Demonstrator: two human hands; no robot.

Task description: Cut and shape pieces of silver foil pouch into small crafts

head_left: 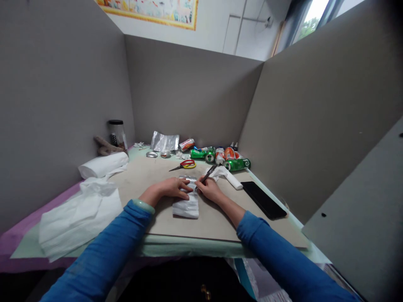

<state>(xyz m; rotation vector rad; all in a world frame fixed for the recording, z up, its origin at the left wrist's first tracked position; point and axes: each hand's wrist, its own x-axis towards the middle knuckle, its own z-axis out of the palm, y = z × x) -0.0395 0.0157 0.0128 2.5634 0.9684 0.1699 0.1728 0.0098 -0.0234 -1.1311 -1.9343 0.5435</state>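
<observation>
A folded white paper towel [185, 209] lies on the tan board in front of me, with a strip of silvery sheet metal [190, 179] showing at its far end. Flat on these rests my left hand [174, 187], its fingers stretched out. My right hand [208, 187] grips a dark pen-like tool [209, 173] at the right edge of the strip; the tool's tip is too small to make out. Beyond both hands lie scissors [186, 165] with red and yellow handles.
Drink cans [237, 164] crowd the back right, near a cut metal sheet [164, 141] and can lids [151, 154]. A black phone [263, 200] lies at right. At left are a paper roll [103, 165], spread paper towels [82, 214] and a jar [117, 133]. Grey partitions [192, 92] enclose the table.
</observation>
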